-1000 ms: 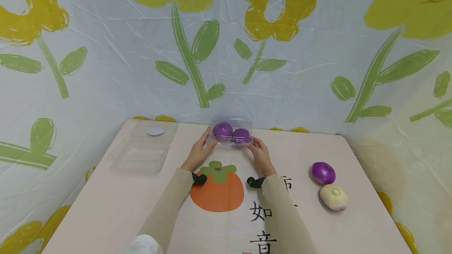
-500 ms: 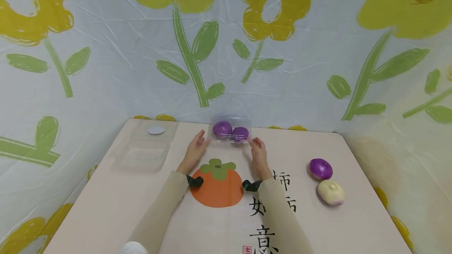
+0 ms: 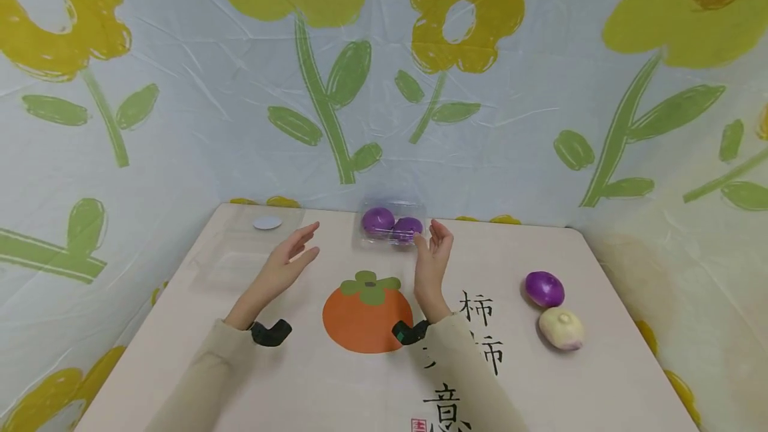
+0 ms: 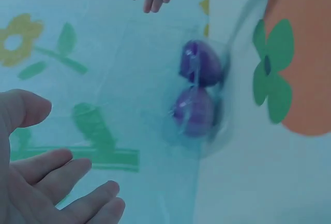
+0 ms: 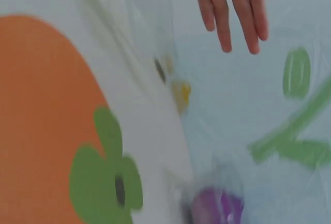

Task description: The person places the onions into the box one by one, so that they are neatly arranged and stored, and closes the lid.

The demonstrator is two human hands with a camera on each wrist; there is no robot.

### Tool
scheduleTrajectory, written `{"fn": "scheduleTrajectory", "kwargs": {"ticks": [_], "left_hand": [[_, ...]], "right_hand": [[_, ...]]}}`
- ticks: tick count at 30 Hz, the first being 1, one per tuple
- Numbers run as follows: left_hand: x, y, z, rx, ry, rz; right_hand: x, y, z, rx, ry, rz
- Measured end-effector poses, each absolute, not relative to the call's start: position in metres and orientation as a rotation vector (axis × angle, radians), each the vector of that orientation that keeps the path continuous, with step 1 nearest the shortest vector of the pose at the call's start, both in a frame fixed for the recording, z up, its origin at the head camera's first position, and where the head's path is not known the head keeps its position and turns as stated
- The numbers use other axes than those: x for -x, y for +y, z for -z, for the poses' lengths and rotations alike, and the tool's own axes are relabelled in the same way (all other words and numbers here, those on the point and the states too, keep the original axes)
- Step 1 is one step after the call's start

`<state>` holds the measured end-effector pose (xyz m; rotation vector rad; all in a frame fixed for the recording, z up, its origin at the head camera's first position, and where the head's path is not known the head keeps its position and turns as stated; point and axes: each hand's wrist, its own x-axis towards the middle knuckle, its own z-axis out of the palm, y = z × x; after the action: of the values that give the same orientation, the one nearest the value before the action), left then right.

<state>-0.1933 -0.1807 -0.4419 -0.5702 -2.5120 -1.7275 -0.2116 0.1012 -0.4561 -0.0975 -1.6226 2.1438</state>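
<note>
A pale floral cloth [image 3: 516, 139] hangs as a wall behind a cream table [image 3: 354, 392] printed with an orange fruit [image 3: 366, 322]. At the table's far left lies an open clear box [image 3: 225, 259], its lid hinged back toward the cloth. Beside it, centred at the far edge, is a filled clear box [image 3: 399, 210] – its long axis runs left to right, along the table edge, one long side facing the person; whether its lid is fastened is too faint to tell.

The filled box looks light and slick, thin-walled and springy, likely to dent or crackle if squeezed; most of the weight would be its contents, which could roll. The two short ends, held low, seem the best grip.

Both hands appear to hold nothing. The left hand [image 3: 279, 269] is well apart from the filled box, fingers spread and thumb away from them; the right hand [image 3: 430, 265] is at that box's right end, fingers loosely bent, thumb apart – contact is unclear.

Smallest are the vegetables: two purple ones [image 3: 378, 220] side by side inside, and, at the right, a loose purple one [image 3: 545, 289] touching or just beside a pale one [image 3: 561, 329]
</note>
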Motion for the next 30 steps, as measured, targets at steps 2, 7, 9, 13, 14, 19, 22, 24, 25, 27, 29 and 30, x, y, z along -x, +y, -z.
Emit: {"fn": "scheduleTrajectory", "kwargs": {"ticks": [2, 7, 9, 13, 14, 19, 22, 24, 25, 27, 29, 30], "left_hand": [[0.184, -0.195, 0.435, 0.593, -2.492, 1.686], [0.165, -0.234, 0.427, 0.570, -2.443, 1.569], [0.160, -0.249, 0.428, 0.532, -2.426, 1.519], [0.151, -0.281, 0.434, 0.376, -2.404, 1.431], [0.150, -0.289, 0.438, 0.319, -2.406, 1.415], [0.138, -0.324, 0.453, 0.051, -2.415, 1.481], [0.132, -0.338, 0.462, -0.076, -2.421, 1.617], [0.129, -0.344, 0.467, -0.144, -2.394, 1.772], [0.128, -0.345, 0.470, -0.174, -2.369, 1.856], [0.128, -0.348, 0.475, -0.215, -2.309, 2.008], [0.129, -0.350, 0.479, -0.231, -2.233, 2.154], [0.129, -0.351, 0.481, -0.232, -2.194, 2.215]], "right_hand": [[0.206, 0.089, 0.450, 0.045, -1.610, -2.169], [0.190, 0.057, 0.446, -0.068, -1.640, -2.310], [0.183, 0.045, 0.450, -0.133, -1.701, -2.402], [0.172, 0.022, 0.460, -0.278, -1.903, -2.597], [0.170, 0.018, 0.462, -0.322, -1.949, -2.645], [0.160, -0.005, 0.463, -0.450, -2.029, -2.930], [0.157, -0.023, 0.460, -0.435, -1.970, -3.075], [0.157, -0.035, 0.459, -0.393, -1.902, -3.159], [0.158, -0.040, 0.460, -0.372, -1.861, -3.193], [0.160, -0.050, 0.461, -0.338, -1.799, -3.242], [0.162, -0.058, 0.462, -0.305, -1.754, -3.285], [0.162, -0.061, 0.463, -0.301, -1.741, -3.300]]}}
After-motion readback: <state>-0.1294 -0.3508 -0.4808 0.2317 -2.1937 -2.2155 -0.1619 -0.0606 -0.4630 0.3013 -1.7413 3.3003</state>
